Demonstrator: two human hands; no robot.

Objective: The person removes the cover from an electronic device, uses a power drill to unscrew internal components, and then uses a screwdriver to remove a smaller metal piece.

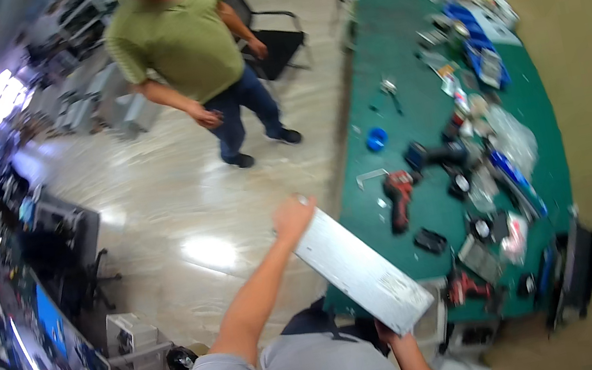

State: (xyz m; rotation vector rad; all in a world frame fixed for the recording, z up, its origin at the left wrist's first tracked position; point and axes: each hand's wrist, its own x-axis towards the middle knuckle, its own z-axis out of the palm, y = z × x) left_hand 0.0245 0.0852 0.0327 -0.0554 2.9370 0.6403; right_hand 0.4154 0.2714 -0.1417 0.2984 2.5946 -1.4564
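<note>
A long, flat, silver-grey metal box slants in front of the person, its lower end beside the near corner of the green-topped counter. The left hand has its fingers closed around the upper end; the right hand is at the lower end, its fingers mostly hidden, so I cannot tell how they are set. A pale label lies on the box's upper face (whether anything is inside, I cannot tell). On the counter, a crumpled clear plastic bag lies among tools, its contents too blurred to make out, and a smaller clear packet shows something reddish. A red-and-black cordless drill lies near a round blue ring-shaped object.
</note>
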